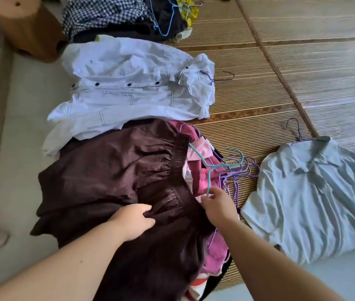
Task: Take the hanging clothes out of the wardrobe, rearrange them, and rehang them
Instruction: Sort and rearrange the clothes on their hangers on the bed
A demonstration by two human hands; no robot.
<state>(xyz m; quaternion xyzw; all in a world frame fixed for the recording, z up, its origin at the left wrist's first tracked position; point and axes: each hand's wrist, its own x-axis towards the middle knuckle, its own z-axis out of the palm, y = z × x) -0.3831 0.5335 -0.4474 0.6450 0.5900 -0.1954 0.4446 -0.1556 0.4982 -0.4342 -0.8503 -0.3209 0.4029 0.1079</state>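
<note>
A dark brown skirt (111, 177) with an elastic waistband lies on top of a pile of pink clothes (202, 177) on the floor. My left hand (135, 220) grips a fold of the brown fabric just below the waistband. My right hand (217, 205) pinches the lower arm of a teal hanger (212, 165) that pokes out of the skirt's waist. Several purple hangers (237, 172) stick out from under the pile beside it.
A white denim jacket (128, 83) on a purple hanger lies beyond the pile. A pale blue collared shirt (315, 196) on a hanger lies to the right on the woven mat (302, 61). A checkered and dark heap (117, 16) with a blue hanger sits at the top, by a brown stool (24, 25).
</note>
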